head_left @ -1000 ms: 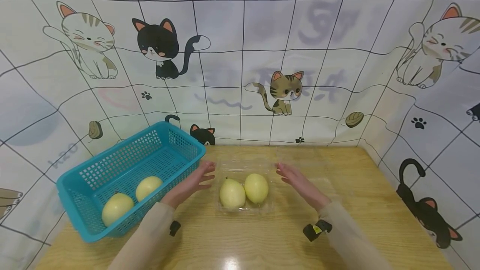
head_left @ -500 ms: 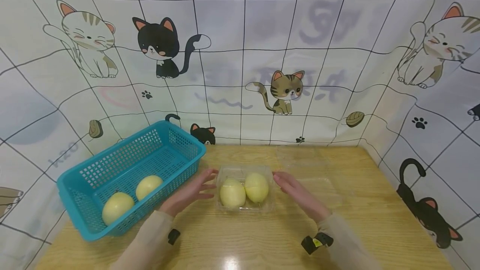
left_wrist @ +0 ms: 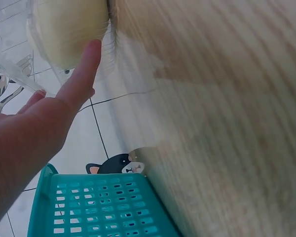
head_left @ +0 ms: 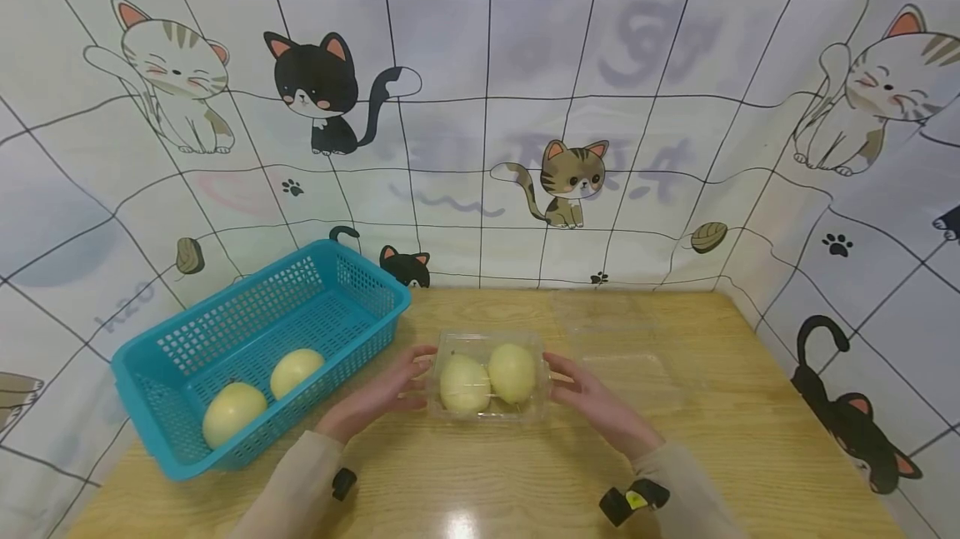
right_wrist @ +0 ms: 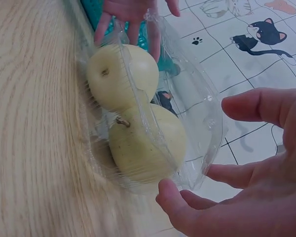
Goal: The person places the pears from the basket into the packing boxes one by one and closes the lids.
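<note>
Sheeting printed with cartoon cats fills the upper part and both sides of the head view, above a wood-grain tabletop. A turquoise perforated basket slants across the lower left. Faint clear plastic pieces lie right of centre, their shape hard to tell. Just below the middle of the frame sits a clear clamshell container, flanked by the left hand and the right hand. Both hands are wide, thumb and fingers apart, fingertips at the container's ends; firm contact is hard to tell. Two yellow pears lie side by side inside the container, two more pears in the near part of the basket.

Only the left wrist view shows the straight forefinger from beside the plastic, at upper left. Only the right wrist view gives a dimple on one contained pear, upper left of centre; the other's stem shows larger there than from the head.

Compared with a second ago, both hands and the container's upper plastic edge appear lower in the head frame; the right fingertips are nearer the container.
</note>
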The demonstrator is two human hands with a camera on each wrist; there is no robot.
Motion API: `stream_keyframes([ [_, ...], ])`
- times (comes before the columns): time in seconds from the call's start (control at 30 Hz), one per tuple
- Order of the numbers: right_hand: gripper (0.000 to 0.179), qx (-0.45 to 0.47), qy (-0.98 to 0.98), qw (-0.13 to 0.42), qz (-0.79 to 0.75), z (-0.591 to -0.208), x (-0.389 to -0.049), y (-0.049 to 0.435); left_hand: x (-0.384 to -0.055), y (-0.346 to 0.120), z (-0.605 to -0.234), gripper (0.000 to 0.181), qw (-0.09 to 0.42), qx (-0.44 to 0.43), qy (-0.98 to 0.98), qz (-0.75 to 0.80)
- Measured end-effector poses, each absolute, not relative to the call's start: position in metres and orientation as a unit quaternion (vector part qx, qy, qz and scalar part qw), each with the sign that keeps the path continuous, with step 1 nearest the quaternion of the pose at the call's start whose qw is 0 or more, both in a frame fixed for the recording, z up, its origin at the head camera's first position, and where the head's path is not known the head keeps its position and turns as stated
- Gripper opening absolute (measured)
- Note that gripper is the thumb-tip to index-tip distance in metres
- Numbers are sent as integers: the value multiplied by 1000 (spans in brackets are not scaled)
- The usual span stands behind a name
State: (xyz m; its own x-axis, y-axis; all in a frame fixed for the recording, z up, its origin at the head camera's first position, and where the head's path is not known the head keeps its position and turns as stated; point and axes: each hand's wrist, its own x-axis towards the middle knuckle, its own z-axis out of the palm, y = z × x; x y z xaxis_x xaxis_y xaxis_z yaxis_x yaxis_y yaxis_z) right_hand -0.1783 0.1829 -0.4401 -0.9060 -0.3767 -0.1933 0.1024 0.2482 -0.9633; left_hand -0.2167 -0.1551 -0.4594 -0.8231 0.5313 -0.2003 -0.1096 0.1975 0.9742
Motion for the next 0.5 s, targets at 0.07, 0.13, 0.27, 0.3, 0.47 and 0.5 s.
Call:
stream_keyframes([
  [0.07,68,-94,764,197,-607,-443,-178,183,-217,-156,-462,55,256,157,733,611],
  [0.13,67,-100,767,192,-604,-445,-178,183,-216,-157,-465,55,252,168,736,606],
  [0.27,68,-99,775,181,-598,-448,-177,183,-213,-159,-469,63,253,171,745,593],
  [0.3,68,-98,777,178,-595,-449,-177,182,-213,-159,-469,65,254,170,744,594],
  [0.47,68,-88,779,171,-597,-456,-175,179,-209,-159,-474,71,264,168,739,597],
  [0.5,68,-87,777,171,-600,-457,-175,179,-209,-159,-475,72,264,167,738,598],
])
